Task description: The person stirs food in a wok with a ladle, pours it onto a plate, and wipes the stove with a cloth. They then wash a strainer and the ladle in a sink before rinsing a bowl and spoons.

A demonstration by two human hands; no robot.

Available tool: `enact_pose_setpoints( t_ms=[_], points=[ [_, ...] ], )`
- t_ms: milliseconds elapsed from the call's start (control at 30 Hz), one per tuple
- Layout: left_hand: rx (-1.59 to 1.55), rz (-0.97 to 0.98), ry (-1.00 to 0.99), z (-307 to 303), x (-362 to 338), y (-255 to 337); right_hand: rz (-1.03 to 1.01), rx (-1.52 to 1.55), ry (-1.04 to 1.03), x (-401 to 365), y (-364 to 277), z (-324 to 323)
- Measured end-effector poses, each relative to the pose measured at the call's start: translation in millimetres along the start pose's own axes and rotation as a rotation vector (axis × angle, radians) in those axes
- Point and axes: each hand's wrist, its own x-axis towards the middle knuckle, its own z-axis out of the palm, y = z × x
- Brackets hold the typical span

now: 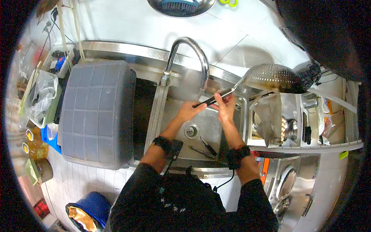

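Observation:
Both my hands are over a steel sink, on a skimmer with a large perforated bowl and a black handle. My left hand closes on the free end of the handle. Further up the handle, near the metal neck, are the closed fingers of my right hand. The bowl extends to the right, past the sink edge, and has dark stains. The curved faucet arches just behind the handle. Below my hands, two slim utensils, one with a black handle, lie on the sink floor near the drain.
To the left stands a big grey ribbed plastic bin or cover. A shelf rail with jars and containers runs along the right. A steel bowl holding a brush is at the back. Oil bottles and a blue bin sit lower left.

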Motion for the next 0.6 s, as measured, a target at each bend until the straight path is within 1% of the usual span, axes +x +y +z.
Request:
enact_pose_setpoints(
  t_ms=[33,133,233,333,400,533,600],
  points=[
    [0.014,-0.025,-0.015,-2,1,2,-0.008,-0.007,-0.002,0,0,1],
    [0.014,-0.055,0.021,1,7,2,-0.033,-0.012,-0.004,-3,-5,11],
    [0.024,-0.050,0.046,4,15,0,-0.040,-0.007,0.001,-7,-13,19],
    [-0.183,-0.108,-0.071,2,19,-13,-0.028,-0.020,-0.006,-4,-14,20],
    [-0.247,-0.027,-0.078,-1,16,-18,-0.028,-0.012,-0.014,-2,-14,21],
    [-0.402,0.133,-0.097,-5,4,-9,-0.030,-0.077,-0.038,2,-10,17],
    [-0.451,0.166,-0.134,-8,-1,-3,-0.037,-0.070,-0.039,3,-8,16]
  ],
)
